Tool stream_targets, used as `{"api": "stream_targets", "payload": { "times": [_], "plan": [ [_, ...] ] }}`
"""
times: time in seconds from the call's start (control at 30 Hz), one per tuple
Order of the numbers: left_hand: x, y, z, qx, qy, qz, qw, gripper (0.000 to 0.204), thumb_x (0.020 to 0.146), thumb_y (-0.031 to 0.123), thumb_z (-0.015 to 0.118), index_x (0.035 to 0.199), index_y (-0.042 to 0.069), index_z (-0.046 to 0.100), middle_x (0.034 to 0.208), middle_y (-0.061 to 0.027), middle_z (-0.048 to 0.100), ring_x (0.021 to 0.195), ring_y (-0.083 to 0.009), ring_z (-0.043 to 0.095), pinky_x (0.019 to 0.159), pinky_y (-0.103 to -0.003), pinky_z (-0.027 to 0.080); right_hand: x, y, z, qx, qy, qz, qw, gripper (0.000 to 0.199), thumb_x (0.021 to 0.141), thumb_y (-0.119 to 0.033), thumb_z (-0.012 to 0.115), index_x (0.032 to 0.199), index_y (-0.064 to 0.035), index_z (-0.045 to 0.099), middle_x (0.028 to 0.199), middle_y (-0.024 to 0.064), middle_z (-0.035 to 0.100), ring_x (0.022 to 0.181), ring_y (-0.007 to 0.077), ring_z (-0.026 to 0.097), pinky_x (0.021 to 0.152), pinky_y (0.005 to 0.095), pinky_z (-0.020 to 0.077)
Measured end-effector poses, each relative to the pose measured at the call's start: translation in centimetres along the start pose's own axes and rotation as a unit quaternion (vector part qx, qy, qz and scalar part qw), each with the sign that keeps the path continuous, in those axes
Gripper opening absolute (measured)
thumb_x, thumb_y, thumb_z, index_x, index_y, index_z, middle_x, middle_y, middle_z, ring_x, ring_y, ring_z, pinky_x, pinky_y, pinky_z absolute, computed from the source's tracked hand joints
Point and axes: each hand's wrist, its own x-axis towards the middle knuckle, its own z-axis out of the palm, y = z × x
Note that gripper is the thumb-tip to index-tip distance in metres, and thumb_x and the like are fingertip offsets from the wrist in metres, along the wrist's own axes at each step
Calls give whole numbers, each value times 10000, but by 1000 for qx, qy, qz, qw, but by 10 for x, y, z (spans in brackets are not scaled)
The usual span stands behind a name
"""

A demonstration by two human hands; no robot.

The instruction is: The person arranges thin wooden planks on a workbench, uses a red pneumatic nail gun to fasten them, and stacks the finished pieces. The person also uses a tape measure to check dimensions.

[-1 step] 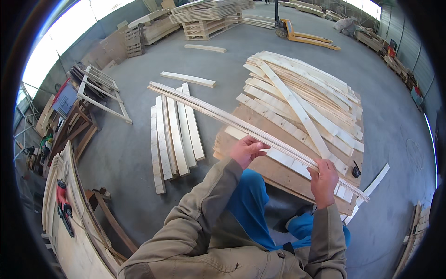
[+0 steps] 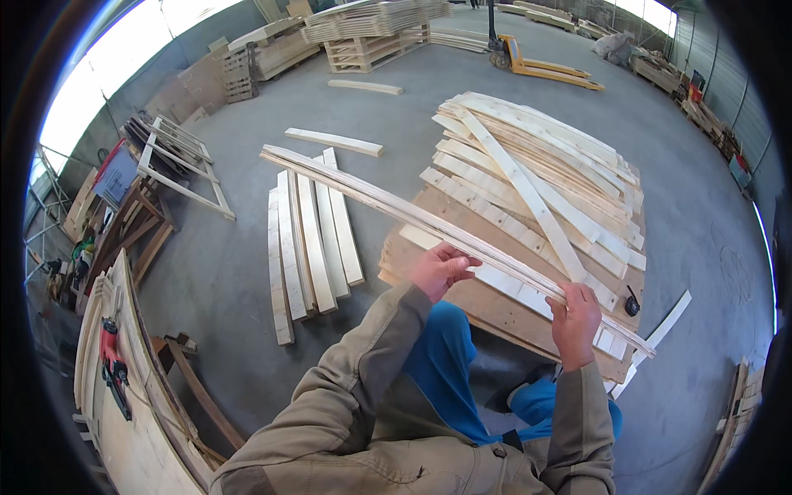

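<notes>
A bundle of long, thin wooden slats [image 2: 371, 196], lying edge to edge, slants across the middle from far left to near right. My left hand [image 2: 443, 271] grips it from below near its middle, thumb and fingers closed. Closer to the near end, my right hand [image 2: 575, 320] is wrapped round it. Beneath and beyond lies a large stack of pale wooden slats [image 2: 536, 157] on a brown wooden panel [image 2: 516, 318], one slat [image 2: 524, 194] resting diagonally on top. A small black tape measure [image 2: 633, 302] sits at the panel's right edge.
Several slats [image 2: 304, 239] lie side by side on the floor at left. A red power tool [image 2: 110, 346] rests on a wooden surface at lower left. A wooden frame [image 2: 186, 169] stands farther back. A yellow pallet jack [image 2: 536, 68] and a loaded pallet [image 2: 375, 49] are at the back.
The slat bundle and my left hand have shifted very slightly. My right hand looks the same.
</notes>
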Motion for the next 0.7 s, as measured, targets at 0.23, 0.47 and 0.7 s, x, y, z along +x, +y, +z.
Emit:
{"api": "stream_targets", "payload": {
  "times": [0.23,0.47,0.7],
  "plan": [
    [-6,-4,32,14,-40,-4,999,564,956,210,815,1455,42,613,1395,-112,695,1309,-239,651,1053,-373,564,-4,0,-11,30,46,-9,998,323,792,-53,831,1099,-54,731,1023,133,723,984,368,673,877,464,542],
    [-6,9,63,7,-65,10,998,551,999,138,756,1510,46,570,1473,-155,646,1322,-268,650,1064,-367,570,-11,3,-14,29,48,-9,998,337,784,-55,840,1103,-59,731,1020,135,722,973,368,672,872,463,535],
    [-3,-6,65,3,-80,19,997,488,1005,131,752,1464,43,614,1414,-140,684,1263,-264,686,1041,-393,595,-22,8,-22,36,58,-6,998,354,774,-63,852,1106,-61,730,1023,136,722,974,371,672,877,461,530]
  ]
}}
